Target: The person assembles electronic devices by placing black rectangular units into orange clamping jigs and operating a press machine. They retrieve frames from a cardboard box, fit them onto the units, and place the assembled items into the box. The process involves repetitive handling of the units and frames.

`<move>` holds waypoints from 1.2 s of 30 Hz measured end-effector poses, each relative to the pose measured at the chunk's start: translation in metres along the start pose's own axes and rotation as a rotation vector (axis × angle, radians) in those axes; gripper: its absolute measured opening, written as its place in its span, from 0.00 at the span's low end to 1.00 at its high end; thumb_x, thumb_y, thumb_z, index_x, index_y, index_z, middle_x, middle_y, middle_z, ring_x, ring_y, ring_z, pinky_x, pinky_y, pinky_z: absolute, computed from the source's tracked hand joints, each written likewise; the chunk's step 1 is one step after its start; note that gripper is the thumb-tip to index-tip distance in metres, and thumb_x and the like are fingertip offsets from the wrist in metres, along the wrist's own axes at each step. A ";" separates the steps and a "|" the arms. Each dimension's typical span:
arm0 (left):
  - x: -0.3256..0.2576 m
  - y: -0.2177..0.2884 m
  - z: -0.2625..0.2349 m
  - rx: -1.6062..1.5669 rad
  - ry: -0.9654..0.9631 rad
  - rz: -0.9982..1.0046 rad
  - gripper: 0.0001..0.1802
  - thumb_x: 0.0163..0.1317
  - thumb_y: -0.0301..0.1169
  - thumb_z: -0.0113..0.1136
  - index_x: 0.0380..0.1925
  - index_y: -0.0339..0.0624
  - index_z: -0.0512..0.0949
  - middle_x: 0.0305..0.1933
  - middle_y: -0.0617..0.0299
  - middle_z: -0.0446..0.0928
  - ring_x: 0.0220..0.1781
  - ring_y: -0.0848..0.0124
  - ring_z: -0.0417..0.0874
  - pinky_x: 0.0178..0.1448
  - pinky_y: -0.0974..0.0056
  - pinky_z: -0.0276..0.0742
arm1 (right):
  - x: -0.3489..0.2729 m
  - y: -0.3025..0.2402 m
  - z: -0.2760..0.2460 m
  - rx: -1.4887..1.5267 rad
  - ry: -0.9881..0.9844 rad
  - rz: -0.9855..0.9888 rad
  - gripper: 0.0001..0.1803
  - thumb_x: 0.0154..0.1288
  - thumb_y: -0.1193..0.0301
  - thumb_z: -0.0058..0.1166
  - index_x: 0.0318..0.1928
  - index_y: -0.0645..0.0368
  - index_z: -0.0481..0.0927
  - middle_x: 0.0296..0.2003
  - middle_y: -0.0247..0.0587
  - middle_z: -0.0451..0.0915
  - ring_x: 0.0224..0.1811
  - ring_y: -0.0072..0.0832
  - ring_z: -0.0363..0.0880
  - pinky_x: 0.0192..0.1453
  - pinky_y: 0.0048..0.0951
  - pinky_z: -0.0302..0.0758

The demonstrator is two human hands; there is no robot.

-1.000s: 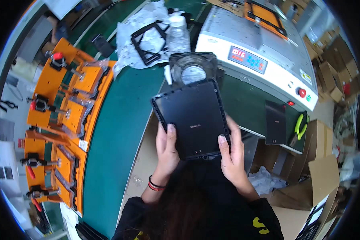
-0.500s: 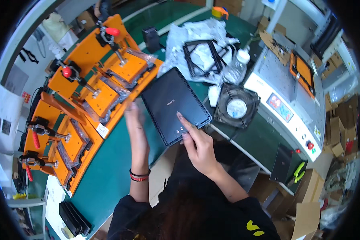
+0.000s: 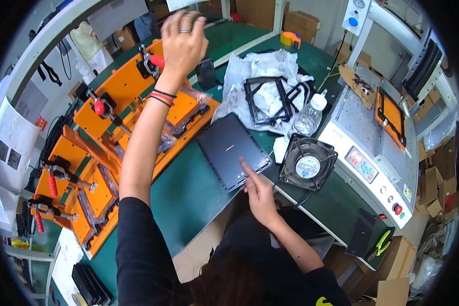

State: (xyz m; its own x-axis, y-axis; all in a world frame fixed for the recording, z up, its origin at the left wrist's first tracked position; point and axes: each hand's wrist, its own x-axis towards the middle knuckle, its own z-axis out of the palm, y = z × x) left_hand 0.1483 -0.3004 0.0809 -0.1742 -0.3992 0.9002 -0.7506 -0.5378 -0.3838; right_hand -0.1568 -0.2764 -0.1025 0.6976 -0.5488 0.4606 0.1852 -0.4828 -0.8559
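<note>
**Right hand pinching the panel, left hand up by the clamps**

From where I'm standing, the black panel [image 3: 227,145] is lying flat-side up over the near edge of the table [image 3: 181,214], between the orange rack [image 3: 122,86] and the fan [image 3: 308,167]. The right hand [image 3: 261,196] is pinching its near corner, forefinger stretching across the face. The left hand [image 3: 183,46] is hanging over the rack's far end, near a red handle [image 3: 157,60]; its fingers are bending, but I cannot tell whether that grip is holding anything. I'm judging this as a steadying step, one hand minding the panel. The next move is probably calling for a firm right pinch and for left fingers clearing the handle.
</note>
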 end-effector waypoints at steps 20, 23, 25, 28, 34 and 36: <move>0.038 -0.213 0.084 0.124 -0.725 -0.873 0.21 0.51 0.40 0.53 0.41 0.40 0.82 0.48 0.44 0.80 0.52 0.48 0.80 0.55 0.52 0.75 | 0.028 0.017 0.037 0.248 -0.072 0.079 0.15 0.72 0.72 0.42 0.53 0.58 0.78 0.33 0.41 0.81 0.28 0.23 0.76 0.35 0.25 0.73; 0.010 -0.250 0.128 0.088 -1.001 -0.747 0.16 0.54 0.40 0.58 0.28 0.36 0.82 0.27 0.52 0.82 0.28 0.60 0.85 0.32 0.54 0.80 | 0.055 0.028 0.058 0.289 -0.143 0.092 0.15 0.73 0.71 0.41 0.51 0.58 0.79 0.30 0.39 0.80 0.27 0.23 0.75 0.35 0.24 0.74; -0.003 -0.267 0.143 0.019 -0.955 -0.758 0.15 0.54 0.39 0.61 0.24 0.35 0.82 0.24 0.55 0.81 0.26 0.63 0.83 0.28 0.58 0.78 | 0.103 0.044 0.083 0.458 -0.297 0.256 0.15 0.72 0.70 0.41 0.51 0.58 0.79 0.29 0.40 0.80 0.28 0.25 0.76 0.36 0.26 0.75; -0.020 -0.279 0.150 -0.660 -0.923 -1.154 0.11 0.49 0.30 0.64 0.25 0.30 0.82 0.28 0.53 0.82 0.27 0.65 0.84 0.31 0.62 0.79 | 0.118 0.059 0.112 0.310 -0.112 0.032 0.15 0.71 0.68 0.42 0.50 0.59 0.79 0.31 0.44 0.81 0.29 0.30 0.80 0.37 0.30 0.76; -0.011 -0.274 0.145 -0.319 -0.841 -1.116 0.14 0.46 0.32 0.70 0.28 0.31 0.82 0.30 0.54 0.82 0.29 0.66 0.83 0.32 0.62 0.78 | 0.143 0.076 0.148 0.249 0.010 0.054 0.13 0.70 0.67 0.45 0.44 0.60 0.80 0.34 0.44 0.80 0.31 0.34 0.80 0.38 0.33 0.77; -0.004 -0.260 0.138 -0.058 -0.897 -1.072 0.15 0.45 0.34 0.71 0.28 0.32 0.82 0.32 0.53 0.82 0.32 0.65 0.84 0.35 0.62 0.79 | 0.151 0.078 0.148 0.192 -0.138 0.043 0.24 0.68 0.61 0.52 0.53 0.60 0.57 0.36 0.59 0.73 0.37 0.46 0.79 0.37 0.42 0.73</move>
State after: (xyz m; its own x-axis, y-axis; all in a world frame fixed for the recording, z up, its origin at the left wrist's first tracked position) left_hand 0.4320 -0.2618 0.1489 0.9396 -0.1630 0.3010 -0.2857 -0.8577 0.4275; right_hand 0.0652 -0.2965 -0.1345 0.7935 -0.4610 0.3972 0.2724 -0.3147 -0.9093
